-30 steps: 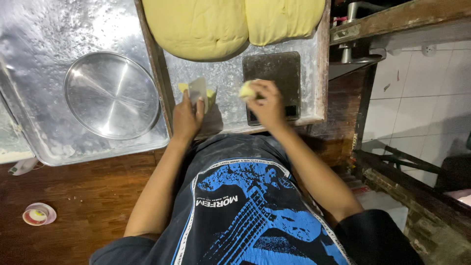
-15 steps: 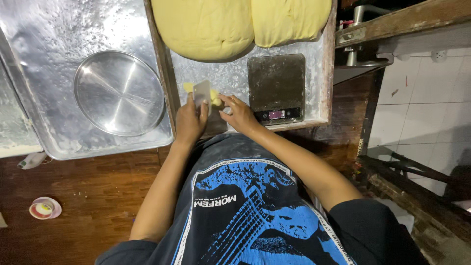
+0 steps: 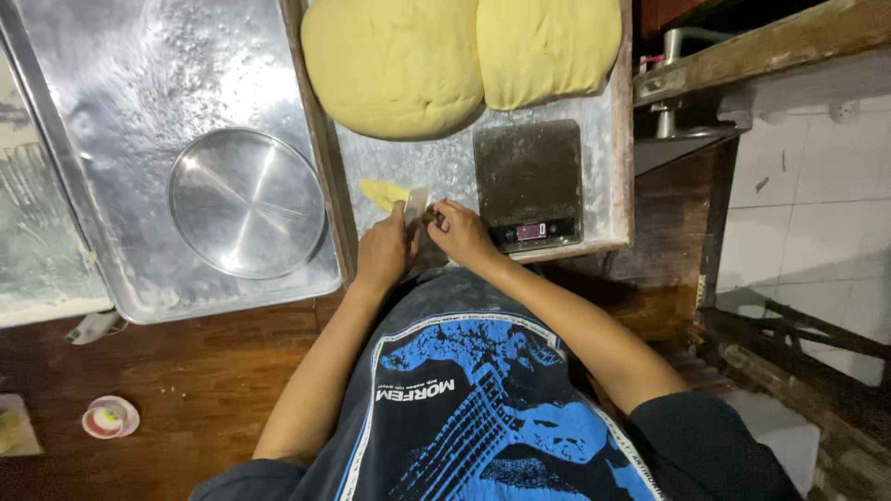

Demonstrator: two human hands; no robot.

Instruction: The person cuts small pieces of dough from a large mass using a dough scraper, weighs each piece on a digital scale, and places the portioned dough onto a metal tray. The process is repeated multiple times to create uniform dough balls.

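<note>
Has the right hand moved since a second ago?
Yes. The right hand has left the kitchen scale and shifted left, meeting the left hand beside the small dough piece.

The tray (image 3: 139,102) is bright metal, glossy under a matt dusting of flour, and the round pan (image 3: 246,202) on it is smooth, shiny steel. The dough mounds (image 3: 394,65) look soft, matt and smooth-skinned, as does the small dough piece (image 3: 380,193). The scraper (image 3: 417,201) is pale, dull plastic. The scale (image 3: 529,176) has a dark, flour-smeared top. The floor (image 3: 176,390) is reddish wood with a slight sheen. The shirt (image 3: 483,408) is matt cloth.
</note>
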